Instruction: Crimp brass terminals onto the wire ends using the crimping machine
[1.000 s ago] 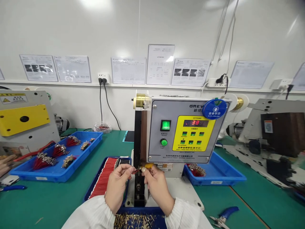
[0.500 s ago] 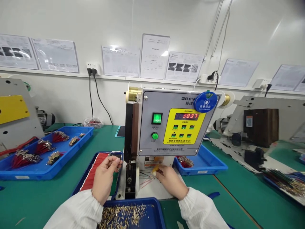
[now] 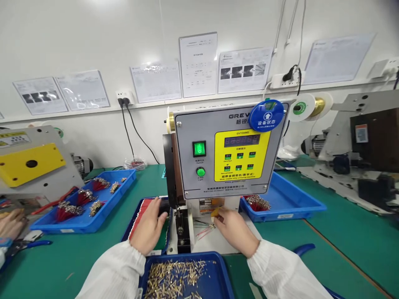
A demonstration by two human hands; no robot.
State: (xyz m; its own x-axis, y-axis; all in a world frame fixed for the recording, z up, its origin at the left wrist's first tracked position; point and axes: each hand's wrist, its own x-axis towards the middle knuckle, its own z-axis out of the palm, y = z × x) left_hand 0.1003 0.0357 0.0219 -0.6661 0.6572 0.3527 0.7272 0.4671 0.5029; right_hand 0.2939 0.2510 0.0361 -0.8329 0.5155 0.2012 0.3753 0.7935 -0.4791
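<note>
Left of the machine (image 3: 205,153), my left hand (image 3: 148,226) lay open over red wires (image 3: 142,211), apparently picking, which called for a pinch; at the machine's foot, my right hand (image 3: 235,230) curled by loose wires (image 3: 204,224), grip unclear

Machine (image 3: 199,182): on the surface (image 3: 280,249), behind the front tray (image 3: 215,275)
Metal pieces (image 3: 174,274): in that tray
Wire tray (image 3: 132,219): left of the machine
</note>
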